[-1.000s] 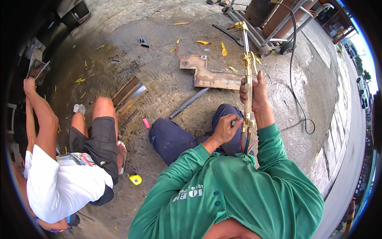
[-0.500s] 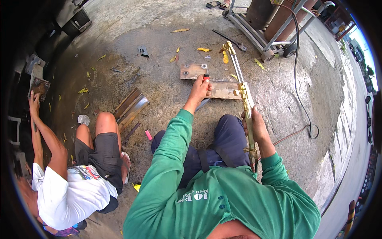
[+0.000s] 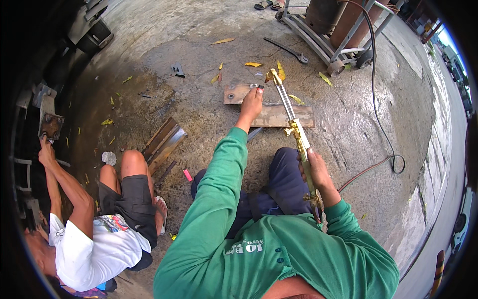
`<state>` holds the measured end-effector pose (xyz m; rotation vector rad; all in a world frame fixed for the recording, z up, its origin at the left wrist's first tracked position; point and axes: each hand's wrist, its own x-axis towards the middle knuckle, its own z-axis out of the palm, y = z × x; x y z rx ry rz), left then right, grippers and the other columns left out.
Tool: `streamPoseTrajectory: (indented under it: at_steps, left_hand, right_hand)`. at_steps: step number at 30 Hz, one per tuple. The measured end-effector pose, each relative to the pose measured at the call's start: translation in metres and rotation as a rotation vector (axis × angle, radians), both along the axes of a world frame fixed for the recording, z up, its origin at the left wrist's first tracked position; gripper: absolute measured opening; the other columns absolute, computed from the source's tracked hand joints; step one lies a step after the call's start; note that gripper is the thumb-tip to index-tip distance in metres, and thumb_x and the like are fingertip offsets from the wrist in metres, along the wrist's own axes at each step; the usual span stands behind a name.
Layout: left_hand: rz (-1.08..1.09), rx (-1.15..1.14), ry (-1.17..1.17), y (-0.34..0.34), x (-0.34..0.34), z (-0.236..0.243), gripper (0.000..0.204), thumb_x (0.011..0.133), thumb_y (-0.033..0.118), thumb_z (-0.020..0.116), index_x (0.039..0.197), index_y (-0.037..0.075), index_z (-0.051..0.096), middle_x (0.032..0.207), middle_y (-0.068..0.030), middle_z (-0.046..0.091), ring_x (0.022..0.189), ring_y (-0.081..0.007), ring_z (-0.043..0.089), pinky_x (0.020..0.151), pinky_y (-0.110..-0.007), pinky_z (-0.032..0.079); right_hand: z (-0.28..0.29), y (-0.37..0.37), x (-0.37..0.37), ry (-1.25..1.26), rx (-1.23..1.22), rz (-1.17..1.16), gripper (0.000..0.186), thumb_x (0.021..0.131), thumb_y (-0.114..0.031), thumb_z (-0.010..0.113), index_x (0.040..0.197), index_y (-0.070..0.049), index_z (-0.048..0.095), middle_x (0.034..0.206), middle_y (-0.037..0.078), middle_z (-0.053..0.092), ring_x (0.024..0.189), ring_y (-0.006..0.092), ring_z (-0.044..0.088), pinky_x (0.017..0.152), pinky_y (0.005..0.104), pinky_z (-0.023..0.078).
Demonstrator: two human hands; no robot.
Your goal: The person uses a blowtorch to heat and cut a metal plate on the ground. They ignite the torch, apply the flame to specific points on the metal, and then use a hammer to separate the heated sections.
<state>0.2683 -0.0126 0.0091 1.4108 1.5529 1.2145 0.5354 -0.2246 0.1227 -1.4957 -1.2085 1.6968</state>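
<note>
My left hand (image 3: 251, 105) is closed round a small red lighter with a black top (image 3: 260, 86), held above the steel on the ground. My right hand (image 3: 317, 172) grips the handle of a brass cutting torch (image 3: 297, 128). The torch slants up and away to the left, its head just beyond the lighter and apart from it. No flame shows at either one. Below them lies a rusty flat steel bar (image 3: 289, 117) with a holed plate (image 3: 233, 94) at its left end; my left hand hides part of both.
A co-worker in a white shirt (image 3: 104, 244) sits at the left, hands up at a rusty bracket (image 3: 51, 124). Steel channel pieces (image 3: 167, 140) lie between us. A wrench (image 3: 289, 50) lies ahead, near a gas-cylinder cart (image 3: 318, 42). A hose (image 3: 374, 99) loops at the right.
The torch head has come down and left, nearer the lighter. My left hand has risen slightly, and its fingers now cover most of the lighter. The co-worker's hands have shifted at the bracket.
</note>
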Motion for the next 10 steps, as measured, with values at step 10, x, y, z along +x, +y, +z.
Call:
streamPoseTrajectory:
  at_steps: [10]
  left_hand:
    - [0.184, -0.35, 0.064, 0.028, 0.007, 0.016, 0.07, 0.097, 0.069, 0.046, 0.098, 0.007, 0.079, 0.106, -0.0284, 0.073, 0.108, -0.0461, 0.067, 0.096, -0.05, 0.048]
  right_hand:
    - [-0.002, 0.0, -0.006, -0.067, 0.014, 0.001, 0.068, 0.104, -0.065, 0.042, 0.106, 0.0, 0.06, 0.067, 0.004, 0.055, 0.05, 0.0127, 0.052, 0.048, 0.0286, 0.044]
